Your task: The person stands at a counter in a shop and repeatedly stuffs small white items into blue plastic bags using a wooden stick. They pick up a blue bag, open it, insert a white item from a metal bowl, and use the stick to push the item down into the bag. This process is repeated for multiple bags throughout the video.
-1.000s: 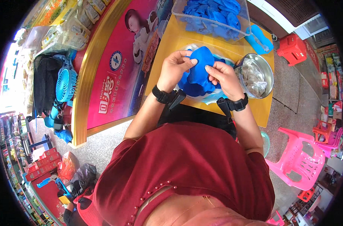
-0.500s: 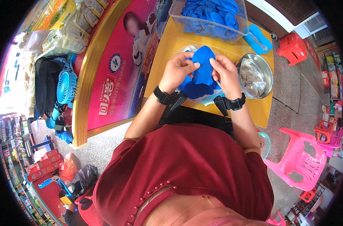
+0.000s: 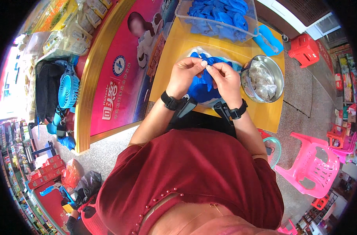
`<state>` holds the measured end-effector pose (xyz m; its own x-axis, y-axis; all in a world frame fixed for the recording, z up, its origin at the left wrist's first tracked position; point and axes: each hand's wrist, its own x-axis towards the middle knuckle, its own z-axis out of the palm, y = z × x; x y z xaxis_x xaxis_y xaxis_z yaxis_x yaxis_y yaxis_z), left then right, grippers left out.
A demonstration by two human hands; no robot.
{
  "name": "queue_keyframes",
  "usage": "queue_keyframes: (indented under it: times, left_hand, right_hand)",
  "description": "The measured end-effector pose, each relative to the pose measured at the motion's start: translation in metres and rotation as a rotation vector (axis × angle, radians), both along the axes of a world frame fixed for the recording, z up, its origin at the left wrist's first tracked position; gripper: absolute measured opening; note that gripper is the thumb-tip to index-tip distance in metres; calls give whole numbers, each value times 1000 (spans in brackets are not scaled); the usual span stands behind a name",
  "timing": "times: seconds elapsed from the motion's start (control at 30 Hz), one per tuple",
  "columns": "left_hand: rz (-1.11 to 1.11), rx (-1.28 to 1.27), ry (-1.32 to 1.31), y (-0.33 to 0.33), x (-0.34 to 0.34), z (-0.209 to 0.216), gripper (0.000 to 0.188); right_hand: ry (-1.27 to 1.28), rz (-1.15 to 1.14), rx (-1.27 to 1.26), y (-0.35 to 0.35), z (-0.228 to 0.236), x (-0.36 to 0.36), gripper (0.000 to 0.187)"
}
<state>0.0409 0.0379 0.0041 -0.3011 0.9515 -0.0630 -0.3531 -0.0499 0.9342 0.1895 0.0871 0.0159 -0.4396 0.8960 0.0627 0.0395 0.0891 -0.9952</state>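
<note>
My left hand (image 3: 184,76), right hand (image 3: 228,81) pinching narrow, can't tell on what. Thin blue fabric-like pieces (image 3: 204,91) lying below, over yellow desk (image 3: 266,114); more filling clear plastic box (image 3: 184,18). Work looking part-done, heap remaining.

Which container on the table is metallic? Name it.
The silvery tin, right of the right hand; its shiny round rim sets it apart from the rectangular clear bin.

clear tub (image 3: 182,16): cut off above | blue pile (image 3: 204,88): partly hidden | between fingers (image 3: 191,62): unclear
</note>
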Motion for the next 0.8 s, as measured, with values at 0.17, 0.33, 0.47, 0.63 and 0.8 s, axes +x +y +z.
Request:
queue_keyframes:
  times: [0.17, 0.33, 0.47, 0.63, 0.8]
  left_hand:
    - [86, -11, 74, -2, 3, 0, 11]
    - [121, -56, 125, 0, 6, 2, 10]
    - [112, 22, 66, 4, 7, 0, 13]
    - [230, 26, 198, 6, 18, -3, 16]
    - [235, 161, -7, 2, 29, 1, 18]
  right_hand:
    - [-100, -80, 206, -1, -8, -5, 14]
    - [-100, -183, 508, -9, -10, -10, 8]
    - [-48, -179, 569, -14, -16, -11, 7]
    - [-28, -181, 466, -15, -14, -7, 7]
    - [40, -186, 223, -8, -21, -5, 9]
